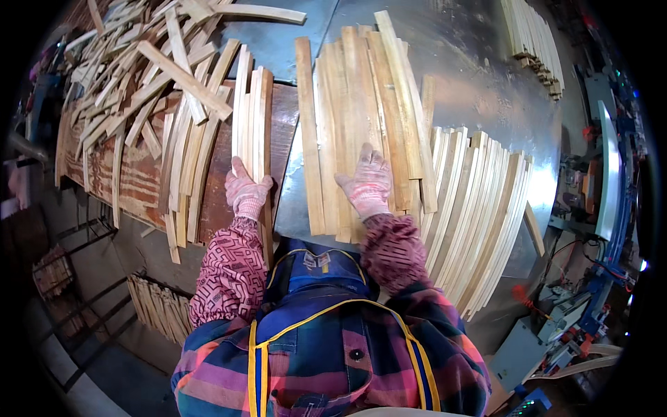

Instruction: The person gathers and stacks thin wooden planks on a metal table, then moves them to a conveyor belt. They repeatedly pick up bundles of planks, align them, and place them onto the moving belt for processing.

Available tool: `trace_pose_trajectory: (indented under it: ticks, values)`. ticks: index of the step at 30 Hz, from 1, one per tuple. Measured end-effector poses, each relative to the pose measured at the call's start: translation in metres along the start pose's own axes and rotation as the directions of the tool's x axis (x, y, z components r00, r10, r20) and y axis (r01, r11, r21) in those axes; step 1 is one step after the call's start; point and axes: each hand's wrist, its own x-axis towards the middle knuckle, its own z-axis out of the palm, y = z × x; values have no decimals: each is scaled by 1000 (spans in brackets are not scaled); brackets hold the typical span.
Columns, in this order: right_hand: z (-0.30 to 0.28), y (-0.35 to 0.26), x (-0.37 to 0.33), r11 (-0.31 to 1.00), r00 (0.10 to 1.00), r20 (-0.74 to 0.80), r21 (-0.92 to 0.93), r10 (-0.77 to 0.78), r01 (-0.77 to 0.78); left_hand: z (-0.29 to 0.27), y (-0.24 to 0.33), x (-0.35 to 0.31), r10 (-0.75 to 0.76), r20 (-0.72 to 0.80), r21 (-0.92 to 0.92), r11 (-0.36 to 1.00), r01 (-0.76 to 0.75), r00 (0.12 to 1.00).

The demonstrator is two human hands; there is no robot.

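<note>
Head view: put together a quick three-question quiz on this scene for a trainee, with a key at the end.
1. Multiple choice: what does the right hand lie over?
A) the blue apron
B) the wide middle group of wooden strips
C) the jumbled heap at upper left
2. True or false: the strips in the upper-left heap all lie parallel in one neat row.
3. Fill in: the left hand, at the narrow bundle of strips over the reddish-brown board, wears a ____.

Key:
1. B
2. False; the heap is crisscrossed.
3. glove
</note>
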Motion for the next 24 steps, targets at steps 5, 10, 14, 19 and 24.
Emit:
trace_pose_trajectory:
  ticks: [5, 10, 14, 19, 24]
  values:
    - [-14, -32, 14, 971, 958, 162, -25, 238, -237, -11, -10, 0, 8, 83, -33, 999, -5, 997]
    - [-12, -22, 1, 897, 971, 134, 376, 196, -233, -19, -13, 7, -11, 174, -49, 999, 20, 985]
    - [15, -55, -35, 547, 952, 303, 793, 26, -268, -21, -22, 8, 37, 199, -100, 995, -17, 979]
    - [103, -152, -43, 940, 909, 345, 317, -236, 124, -5, -40, 9, 266, 35, -187, 949, -256, 963]
    - [133, -92, -10, 988, 989, 148, -150, -24, 46, -10, -27, -8, 338, 137, 119, 927, -354, 931]
